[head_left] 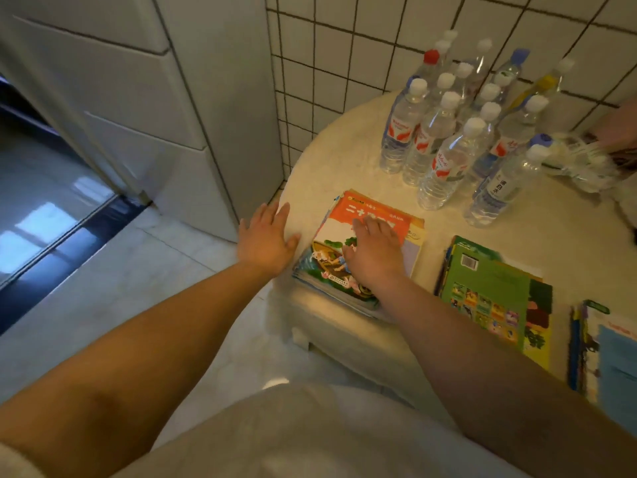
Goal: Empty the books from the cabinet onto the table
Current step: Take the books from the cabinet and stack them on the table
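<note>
A stack of thin picture books with an orange and white top cover lies at the near left edge of the round cream table. My right hand rests flat on top of that stack, fingers spread. My left hand hovers open just left of the stack, at the table's edge, holding nothing. A second pile with a green back cover lies to the right. A third pile lies at the far right edge. The white cabinet stands to the left with its drawers closed.
Several clear water bottles crowd the back of the table against the white tiled wall. A tangle of white plastic lies at the back right. Pale floor tiles and a dark door track lie to the left.
</note>
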